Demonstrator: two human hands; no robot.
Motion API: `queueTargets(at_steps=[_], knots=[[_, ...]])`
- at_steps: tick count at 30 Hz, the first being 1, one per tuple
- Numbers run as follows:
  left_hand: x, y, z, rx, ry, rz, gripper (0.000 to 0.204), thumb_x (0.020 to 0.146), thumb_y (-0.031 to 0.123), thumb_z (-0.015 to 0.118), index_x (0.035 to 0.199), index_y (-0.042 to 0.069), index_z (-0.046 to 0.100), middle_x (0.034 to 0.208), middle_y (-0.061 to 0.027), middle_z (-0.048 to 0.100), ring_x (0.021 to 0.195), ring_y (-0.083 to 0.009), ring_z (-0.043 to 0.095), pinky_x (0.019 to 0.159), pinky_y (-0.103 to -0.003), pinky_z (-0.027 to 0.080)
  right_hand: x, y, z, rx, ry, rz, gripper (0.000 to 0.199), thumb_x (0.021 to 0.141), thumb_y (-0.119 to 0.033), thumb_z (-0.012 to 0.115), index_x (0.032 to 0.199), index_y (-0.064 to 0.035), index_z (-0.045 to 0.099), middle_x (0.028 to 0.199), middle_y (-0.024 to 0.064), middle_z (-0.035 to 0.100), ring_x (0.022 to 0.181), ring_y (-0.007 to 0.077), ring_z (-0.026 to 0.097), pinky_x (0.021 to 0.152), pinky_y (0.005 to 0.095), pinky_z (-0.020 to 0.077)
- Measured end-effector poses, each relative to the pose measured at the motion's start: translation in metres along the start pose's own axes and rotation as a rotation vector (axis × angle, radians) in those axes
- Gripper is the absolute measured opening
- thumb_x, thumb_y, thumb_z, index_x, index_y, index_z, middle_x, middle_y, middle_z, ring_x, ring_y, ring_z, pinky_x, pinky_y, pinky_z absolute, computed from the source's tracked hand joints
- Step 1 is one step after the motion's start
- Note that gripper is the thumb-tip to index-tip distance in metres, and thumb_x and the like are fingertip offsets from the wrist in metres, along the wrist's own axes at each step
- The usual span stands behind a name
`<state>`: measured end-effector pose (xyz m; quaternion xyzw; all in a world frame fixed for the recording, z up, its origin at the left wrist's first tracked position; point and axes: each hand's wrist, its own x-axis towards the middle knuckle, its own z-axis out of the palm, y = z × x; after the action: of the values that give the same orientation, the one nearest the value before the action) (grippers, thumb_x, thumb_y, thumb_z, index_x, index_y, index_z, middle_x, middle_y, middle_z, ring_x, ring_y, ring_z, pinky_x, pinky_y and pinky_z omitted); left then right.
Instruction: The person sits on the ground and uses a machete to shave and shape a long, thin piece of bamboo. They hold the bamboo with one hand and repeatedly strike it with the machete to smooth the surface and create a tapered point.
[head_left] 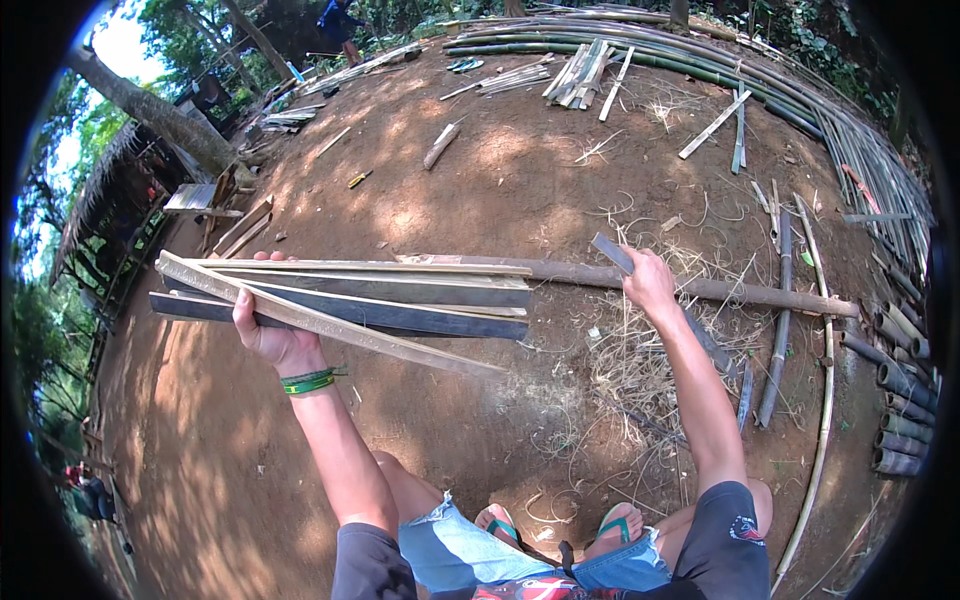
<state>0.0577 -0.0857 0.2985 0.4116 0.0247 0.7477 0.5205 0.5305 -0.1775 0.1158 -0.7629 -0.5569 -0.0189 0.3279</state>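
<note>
A fanned bundle of split bamboo slats (420, 292) lies across my left hand (278, 342), whose fingers and thumb are wrapped round it. Some slats show a dark outer skin, others a pale inner face; one pale slat crosses over the top at a slant. To the right, my right hand (652, 284) grips a single dark bamboo slat (611, 253), with one end poking out past the fingers and the other running down beside my forearm. Below that hand are thin bamboo shavings (635, 375) on the ground.
A long wooden pole (570, 272) lies on the dirt behind the bundle. More sticks (780, 330) and cut bamboo tubes (905, 440) are at the right. Long bamboo poles (640, 45) and a slat pile (580, 75) lie farther off. A yellow-handled tool (359, 180) rests on the dirt.
</note>
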Motion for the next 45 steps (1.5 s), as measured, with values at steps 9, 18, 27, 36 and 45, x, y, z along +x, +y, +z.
queueTargets(at_steps=[9,18,27,36,45], knots=[[-0.016,-0.021,0.019,0.119,0.136,-0.074,0.05,0.082,0.02,0.065,0.123,-0.006,0.052,0.112,-0.0167,0.064,0.108,-0.0297,0.062,0.095,-0.044,0.052,-0.017,-0.145,-0.044,0.941,-0.194,-0.077,0.034,0.097,-0.033,0.061,0.095,0.0,0.066,0.077,0.0012,0.064,0.073,0.0083,0.058,0.069,0.0265,0.047],[-0.099,-0.094,0.052,0.642,-0.057,-0.058,0.046,0.068,0.002,0.082,0.108,0.0,0.061,0.097,-0.0045,0.067,0.084,-0.0149,0.065,0.077,-0.03,0.054,-0.019,-0.22,-0.056,1.301,-0.261,-0.152,0.04,0.101,-0.038,0.055,0.103,0.0015,0.065,0.065,-0.0027,0.051,0.066,0.0093,0.05,0.058,0.0297,0.0396],[-0.189,-0.187,-0.036,0.805,-0.12,-0.233,0.067,0.066,0.015,0.084,0.122,0.001,0.05,0.105,-0.0118,0.069,0.096,-0.0208,0.068,0.084,-0.035,0.054,-0.069,-0.182,0.101,1.175,0.126,-0.321,0.062,0.092,-0.052,0.059,0.115,0.0054,0.061,0.109,0.0147,0.064,0.102,0.0272,0.062,0.094,0.0348,0.0449],[-0.203,-0.19,-0.082,0.758,-0.404,-0.659,0.093,0.061,0.015,0.086,0.136,0.001,0.035,0.123,-0.013,0.06,0.112,-0.0242,0.06,0.1,-0.037,0.047,-0.091,-0.155,0.134,1.427,-0.408,-0.149,0.099,0.08,-0.071,0.064,0.139,0.0057,0.042,0.127,0.0144,0.058,0.121,0.0223,0.052,0.105,0.0356,0.0381],[-0.226,-0.204,-0.084,0.844,-0.151,-0.274,0.095,0.06,0.014,0.088,0.138,-0.001,0.037,0.122,-0.0111,0.06,0.111,-0.0215,0.061,0.099,-0.037,0.048,-0.067,-0.168,0.108,1.091,-0.684,-0.389,0.105,0.085,-0.079,0.045,0.151,0.0006,0.024,0.147,0.0246,0.039,0.14,0.0366,0.034,0.115,0.0451,0.0263]])
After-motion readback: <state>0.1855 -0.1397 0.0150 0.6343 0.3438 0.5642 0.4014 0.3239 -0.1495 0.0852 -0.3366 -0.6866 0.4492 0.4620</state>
